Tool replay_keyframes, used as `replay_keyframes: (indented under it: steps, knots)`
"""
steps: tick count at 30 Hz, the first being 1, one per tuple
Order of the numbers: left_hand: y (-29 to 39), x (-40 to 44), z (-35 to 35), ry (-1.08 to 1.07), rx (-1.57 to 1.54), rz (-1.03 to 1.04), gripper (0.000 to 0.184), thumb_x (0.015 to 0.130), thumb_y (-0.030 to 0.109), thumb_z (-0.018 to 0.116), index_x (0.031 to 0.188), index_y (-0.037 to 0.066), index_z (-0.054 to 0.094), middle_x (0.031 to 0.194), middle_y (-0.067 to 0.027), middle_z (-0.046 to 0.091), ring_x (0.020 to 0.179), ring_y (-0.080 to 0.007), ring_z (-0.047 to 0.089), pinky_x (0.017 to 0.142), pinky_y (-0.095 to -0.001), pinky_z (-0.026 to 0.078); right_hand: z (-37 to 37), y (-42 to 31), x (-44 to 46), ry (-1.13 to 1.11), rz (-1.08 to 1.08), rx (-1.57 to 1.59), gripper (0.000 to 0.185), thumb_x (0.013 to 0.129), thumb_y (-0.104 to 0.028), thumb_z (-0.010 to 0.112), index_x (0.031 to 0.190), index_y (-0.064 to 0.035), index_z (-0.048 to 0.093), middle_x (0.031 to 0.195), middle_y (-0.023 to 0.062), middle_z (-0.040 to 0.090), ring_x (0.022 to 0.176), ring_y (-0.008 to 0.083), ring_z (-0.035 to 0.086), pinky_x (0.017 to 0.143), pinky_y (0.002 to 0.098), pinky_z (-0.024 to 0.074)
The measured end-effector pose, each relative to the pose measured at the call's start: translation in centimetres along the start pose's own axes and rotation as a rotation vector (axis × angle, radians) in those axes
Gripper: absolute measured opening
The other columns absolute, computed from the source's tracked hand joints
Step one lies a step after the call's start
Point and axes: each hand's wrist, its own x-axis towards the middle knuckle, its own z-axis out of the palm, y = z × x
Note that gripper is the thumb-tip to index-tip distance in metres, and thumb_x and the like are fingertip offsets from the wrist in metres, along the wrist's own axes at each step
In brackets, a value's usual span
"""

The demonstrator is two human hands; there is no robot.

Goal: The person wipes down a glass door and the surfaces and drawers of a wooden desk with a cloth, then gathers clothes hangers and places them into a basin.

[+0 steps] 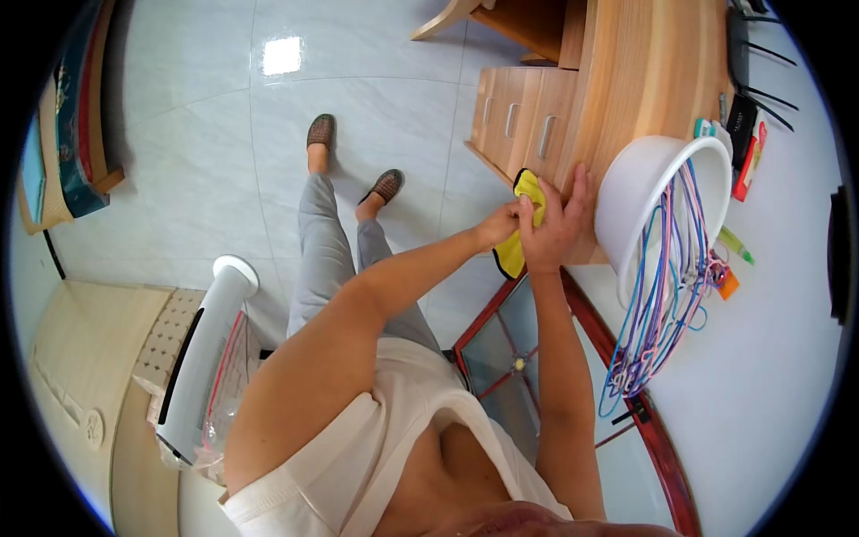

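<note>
A yellow cloth (510, 257) with a black edge hangs bunched between my hands, beside the front edge of a wooden desk (626, 80). My left hand (499, 225) is closed, its fingers pinching the cloth from the left. My right hand (553, 224) grips the cloth with the thumb across it, while its longer fingers reach over the desk's edge. Part of the cloth is hidden behind the hands. Just right of my right hand, a white bucket (617, 197) lies tipped on its side, with several blue, pink and purple hangers (662, 295) sticking out of it.
Drawers (514, 116) with metal handles sit under the desk. A black router (739, 54) and a red box (750, 170) lie along its far side. A red-framed glass panel (510, 331) is below. A white upright appliance (201, 358) stands left of my legs.
</note>
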Motion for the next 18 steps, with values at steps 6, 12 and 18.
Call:
replay_keyframes:
  steps: [6, 12, 18]
  knots:
    - [2.7, 7.2, -0.9, -0.17, -0.649, -0.157, 0.032, 0.099, 0.017, 0.046, 0.13, 0.01, 0.05, 0.125, -0.0085, 0.055, 0.109, -0.0204, 0.057, 0.094, -0.0349, 0.047, 0.0, -0.3, 0.4, 0.014, -0.005, 0.003, 0.033, 0.08, -0.028, 0.069, 0.104, -0.0057, 0.067, 0.146, 0.0195, 0.038, 0.132, 0.044, 0.036, 0.108, 0.0524, 0.0313]
    - [9.0, 7.2, -1.1, 0.024, -0.543, 0.201, 0.036, 0.101, 0.016, 0.038, 0.137, 0.014, 0.041, 0.129, -0.0101, 0.054, 0.113, -0.025, 0.056, 0.098, -0.0421, 0.047, 0.4, 0.3, 0.1, 0.038, -0.011, -0.018, 0.03, 0.079, -0.03, 0.07, 0.097, -0.0065, 0.067, 0.145, 0.0181, 0.039, 0.132, 0.0429, 0.037, 0.106, 0.0535, 0.0321]
    - [22.1, 10.4, -2.8, 0.147, -0.428, 0.518, 0.038, 0.103, 0.02, 0.04, 0.14, 0.013, 0.04, 0.131, -0.0089, 0.053, 0.117, -0.0251, 0.054, 0.1, -0.0393, 0.045, -0.2, 0.1, 0.1, 0.02, 0.003, -0.065, 0.029, 0.077, -0.029, 0.071, 0.095, -0.0065, 0.067, 0.145, 0.018, 0.039, 0.131, 0.0421, 0.038, 0.106, 0.0533, 0.0329]
